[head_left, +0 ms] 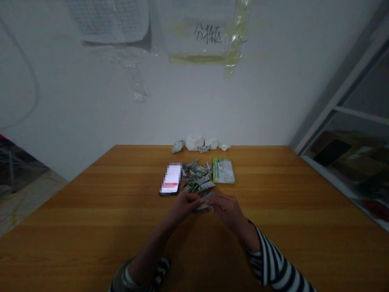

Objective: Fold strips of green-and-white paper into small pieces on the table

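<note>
Between my two hands, over the middle of the table, is a small white-and-green printed packet [209, 196]. My left hand [187, 203] pinches its left side with thumb and fingers. My right hand [225, 205] has its fingers closed on the right side. Much of the packet is hidden by my fingers. Just beyond them lies a loose pile of similar small packets [197, 176], white with green and dark print. They look folded or crumpled; whether they are full cannot be made out.
A phone [171, 178] with a lit screen lies left of the pile. To its right is a flat green-and-white printed pouch [224, 170]. Crumpled white paper [194, 142] and a printed wrapper [178, 146] sit by the wall. The wooden table [273, 243] reaches the wall.
</note>
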The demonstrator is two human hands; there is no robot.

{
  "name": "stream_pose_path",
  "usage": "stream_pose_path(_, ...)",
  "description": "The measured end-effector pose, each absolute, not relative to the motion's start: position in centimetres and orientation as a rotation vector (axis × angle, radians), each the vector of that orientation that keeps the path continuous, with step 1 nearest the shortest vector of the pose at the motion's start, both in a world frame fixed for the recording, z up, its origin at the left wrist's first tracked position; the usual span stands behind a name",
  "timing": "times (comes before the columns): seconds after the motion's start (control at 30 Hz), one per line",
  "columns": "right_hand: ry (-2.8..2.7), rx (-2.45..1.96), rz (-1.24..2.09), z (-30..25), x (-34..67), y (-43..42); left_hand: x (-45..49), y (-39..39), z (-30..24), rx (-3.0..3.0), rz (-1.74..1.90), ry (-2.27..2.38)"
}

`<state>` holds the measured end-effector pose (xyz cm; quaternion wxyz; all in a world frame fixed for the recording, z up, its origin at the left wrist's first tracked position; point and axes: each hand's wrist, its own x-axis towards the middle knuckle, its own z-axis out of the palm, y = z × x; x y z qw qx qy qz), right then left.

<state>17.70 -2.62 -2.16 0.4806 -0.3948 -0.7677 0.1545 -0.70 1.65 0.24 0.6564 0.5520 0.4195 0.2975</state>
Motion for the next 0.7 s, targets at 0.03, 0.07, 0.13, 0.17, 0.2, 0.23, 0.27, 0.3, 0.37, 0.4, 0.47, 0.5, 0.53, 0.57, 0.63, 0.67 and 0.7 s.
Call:
stream_pose_path(0.03,-1.820,-0.987,0.401,-2.2,17.6,-2.6,-0.7,1.7,0.0,1.265,0.663,0.937)
stream_pose_path(0.07,-1.760,-1.013,0.439,-2.2,17.5,-2.5,-0.7,1.7,-0.2,1.278,0.658,0.926)
stream_pose_path(0.13,-1.637,-1.068,0.558,-2.4,17.3,-2.2,-0.7,1.8,-0.4,1.299,0.663,0.920)
stream_pose_path(0.17,-1.574,-1.094,0.633,-2.5,17.3,-2.1,-0.6,1.7,-0.4,1.304,0.670,0.921)
stream_pose_path(0.2,-1.516,-1.115,0.708,-2.6,17.2,-2.0,-0.6,1.7,-0.5,1.309,0.680,0.924)
stream_pose_path(0.23,-1.469,-1.128,0.772,-2.8,17.3,-1.8,-0.5,1.7,-0.5,1.315,0.690,0.929)
stream_pose_path(0.27,-1.435,-1.134,0.820,-2.8,17.3,-1.7,-0.4,1.6,-0.5,1.319,0.704,0.932)
stream_pose_path(0.3,-1.418,-1.137,0.855,-2.9,17.4,-1.6,-0.3,1.5,-0.4,1.322,0.722,0.931)
stream_pose_path(0.37,-1.412,-1.153,0.882,-2.9,17.5,-1.5,-0.1,1.3,-0.4,1.332,0.751,0.935)
stream_pose_path(0.4,-1.416,-1.168,0.884,-2.8,17.6,-1.5,0.1,1.2,-0.4,1.340,0.763,0.943)
stream_pose_path(0.47,-1.429,-1.197,0.865,-2.5,17.6,-1.6,0.4,0.9,-0.5,1.366,0.782,0.962)
stream_pose_path(0.5,-1.444,-1.209,0.833,-2.4,17.5,-1.7,0.6,0.7,-0.5,1.379,0.787,0.973)
stream_pose_path(0.53,-1.470,-1.221,0.785,-2.2,17.4,-1.9,0.7,0.6,-0.6,1.385,0.794,0.981)
stream_pose_path(0.57,-1.505,-1.234,0.724,-2.1,17.3,-2.0,0.9,0.5,-0.7,1.380,0.808,0.986)
stream_pose_path(0.63,-1.573,-1.256,0.588,-2.0,17.0,-2.3,1.1,0.2,-0.9,1.362,0.845,1.012)
stream_pose_path(0.67,-1.595,-1.265,0.534,-2.0,16.9,-2.4,1.3,0.2,-1.0,1.362,0.865,1.036)
stream_pose_path(0.7,-1.604,-1.275,0.504,-2.0,16.8,-2.5,1.3,0.1,-1.1,1.371,0.887,1.062)
